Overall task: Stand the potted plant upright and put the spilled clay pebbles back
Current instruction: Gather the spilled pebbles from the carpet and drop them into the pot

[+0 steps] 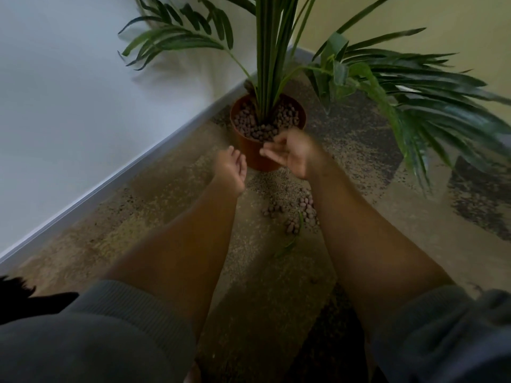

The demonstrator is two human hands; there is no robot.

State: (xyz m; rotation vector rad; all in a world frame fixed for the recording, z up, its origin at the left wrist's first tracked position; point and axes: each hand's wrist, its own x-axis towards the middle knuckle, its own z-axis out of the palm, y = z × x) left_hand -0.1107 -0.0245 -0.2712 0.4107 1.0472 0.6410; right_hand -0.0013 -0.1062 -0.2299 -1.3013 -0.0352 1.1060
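Corner of a room: white wall (pixel 69 92) on the left, pale yellow wall (pixel 442 17) on the far right, grey skirting board (pixel 116 183) along the left wall, mottled tan-and-dark patterned carpet (pixel 171 217) underfoot.

Round terracotta-orange plastic pot (pixel 250 150) stands upright on the carpet in the far corner. Tall green palm-like plant (pixel 272 51) rises from its middle, fronds spread left and right. Pot surface is covered with brown clay pebbles (pixel 249 123) around the stems.

A loose pile of spilled brown clay pebbles (pixel 300 210) lies on the carpet near the pot, on the near-right side of it, next to the right forearm. One thin green fallen leaf (pixel 293 240) lies at the near edge of that pile.

Left hand (pixel 231 168): just left of the pot's near wall, fingers curled loosely inward; cannot tell whether it holds anything.

Right hand (pixel 290 154): motion-blurred, at the pot's near rim, palm turned left, fingers spread and partly curled, not clenched. No pebbles visible in it, but blur limits that.

Both forearms bare, grey knit sleeves (pixel 132 313) pushed up to the elbows.
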